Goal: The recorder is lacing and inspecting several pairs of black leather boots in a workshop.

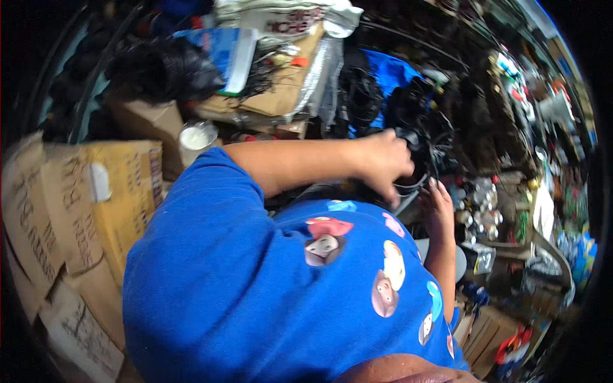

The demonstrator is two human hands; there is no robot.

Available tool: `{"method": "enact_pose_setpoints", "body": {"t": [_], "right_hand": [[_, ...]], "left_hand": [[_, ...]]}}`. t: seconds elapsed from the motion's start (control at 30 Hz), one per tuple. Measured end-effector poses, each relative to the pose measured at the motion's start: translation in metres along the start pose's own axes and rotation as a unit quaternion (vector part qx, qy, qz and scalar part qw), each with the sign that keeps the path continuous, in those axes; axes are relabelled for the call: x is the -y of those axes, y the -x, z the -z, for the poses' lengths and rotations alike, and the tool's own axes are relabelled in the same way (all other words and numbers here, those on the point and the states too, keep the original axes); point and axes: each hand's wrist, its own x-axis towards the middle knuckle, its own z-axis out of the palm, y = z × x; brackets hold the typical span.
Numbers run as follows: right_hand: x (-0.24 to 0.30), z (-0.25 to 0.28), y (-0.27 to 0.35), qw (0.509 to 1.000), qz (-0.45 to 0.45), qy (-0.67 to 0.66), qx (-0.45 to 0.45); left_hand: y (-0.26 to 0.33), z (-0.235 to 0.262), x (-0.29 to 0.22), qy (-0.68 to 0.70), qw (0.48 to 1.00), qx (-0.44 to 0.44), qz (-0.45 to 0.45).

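Observation:
My left hand (385, 163) reaches across from the left, in front of my chest. It is slightly blurred, with its fingers bent and apart and nothing visible between them. Beside it, to the right, my right hand (438, 204) points upward, its fingertips drawn together at a dark object. That object looks like a black shoe (418, 150) with thin cords or laces around it, but shadow hides much of its outline. Another black shoe (361, 96) stands farther off, next to a bright blue plastic sheet (388, 73).
Lettered cardboard sheets (70, 217) lean at the left. A clear cup (196, 137) with whitish contents stands by a black plastic bag (163, 67). Beyond my arm lies flat cardboard (287, 83) with black strands. Cluttered small goods (479, 207) and a cardboard box (491, 332) fill the right.

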Motion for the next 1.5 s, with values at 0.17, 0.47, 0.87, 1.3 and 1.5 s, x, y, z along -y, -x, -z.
{"method": "enact_pose_setpoints", "body": {"t": [0.17, 0.47, 0.87, 1.3, 1.5], "right_hand": [[0.002, -0.004, -0.006, 0.998, 0.013, -0.024, 0.063], [-0.031, 0.024, -0.025, 0.995, -0.008, 0.014, 0.096], [-0.044, 0.025, -0.026, 0.992, -0.003, 0.086, 0.087], [-0.05, 0.028, -0.035, 0.992, -0.023, 0.075, 0.094], [-0.048, 0.019, -0.037, 0.991, 0.002, 0.107, 0.077]], "left_hand": [[0.028, -0.006, -0.007, 0.004, 0.998, 0.034, 0.046], [0.131, 0.09, 0.035, -0.255, 0.809, -0.448, 0.283], [0.308, 0.124, 0.096, -0.436, 0.507, -0.435, 0.603], [0.331, 0.07, 0.113, -0.4, 0.5, -0.486, 0.595], [0.331, 0.075, 0.118, -0.403, 0.577, -0.361, 0.611]]}}
